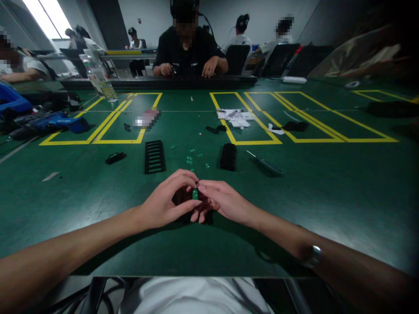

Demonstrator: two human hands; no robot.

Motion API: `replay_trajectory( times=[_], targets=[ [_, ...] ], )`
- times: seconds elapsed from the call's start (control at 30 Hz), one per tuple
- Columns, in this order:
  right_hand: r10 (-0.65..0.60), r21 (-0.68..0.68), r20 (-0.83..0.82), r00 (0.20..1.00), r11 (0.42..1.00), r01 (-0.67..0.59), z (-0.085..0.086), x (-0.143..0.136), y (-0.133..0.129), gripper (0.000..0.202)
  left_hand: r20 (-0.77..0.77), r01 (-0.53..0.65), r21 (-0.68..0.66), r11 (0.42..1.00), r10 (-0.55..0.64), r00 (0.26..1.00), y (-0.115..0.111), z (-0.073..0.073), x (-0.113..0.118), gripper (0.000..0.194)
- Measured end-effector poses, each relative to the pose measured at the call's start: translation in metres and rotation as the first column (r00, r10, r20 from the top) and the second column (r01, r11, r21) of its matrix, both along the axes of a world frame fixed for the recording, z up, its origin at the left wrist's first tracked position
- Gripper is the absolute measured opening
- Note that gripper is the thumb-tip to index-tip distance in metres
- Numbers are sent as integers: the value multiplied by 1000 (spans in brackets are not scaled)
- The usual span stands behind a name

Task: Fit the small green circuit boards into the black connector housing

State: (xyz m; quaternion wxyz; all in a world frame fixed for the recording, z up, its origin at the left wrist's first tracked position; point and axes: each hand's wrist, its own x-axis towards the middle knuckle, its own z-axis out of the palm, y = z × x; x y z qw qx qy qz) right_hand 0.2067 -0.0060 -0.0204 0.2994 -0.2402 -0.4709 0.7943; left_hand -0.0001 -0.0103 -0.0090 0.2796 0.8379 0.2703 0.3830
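Head view: over a smooth green tabletop (98,187) meet a bare left hand (166,198) and bare right hand (231,200), beyond them a flat black slotted frame (155,157) and a black ridged block (228,157). Left thumb and forefinger are clamped on 1 narrow glossy green piece (195,194) between the hands; right fingertips sit together at its top, whether gripping I cannot tell. Tiny translucent green pieces (189,160) lie scattered beyond.

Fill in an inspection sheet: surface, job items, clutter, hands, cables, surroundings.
Surface: green tabletop, yellow outlines.
Job's things: small green piece in the left hand; nearby, loose green pieces, slotted black frame, black block, screwdriver.
Clutter: white papers, pale scrap.
Hands: right hand meets the left at the piece, exact contact unclear.
Cables: cord beside the person opposite; possible cables at bottom left.
Surroundings: other people seated behind, chairs, bright window.
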Motion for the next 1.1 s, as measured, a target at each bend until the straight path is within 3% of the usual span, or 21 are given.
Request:
replay_trajectory(
  times=[0.47,1.1],
  targets=[
    [7,-19,-9,1000,1000,-7,1,1,1,30,14,27,-30,999,-27,1000,-1,1,0,30],
    [14,-10,8,1000,1000,-14,4,1,0,32,30,7,40,999,-9,1000,-1,0,-1,28]
  ],
)
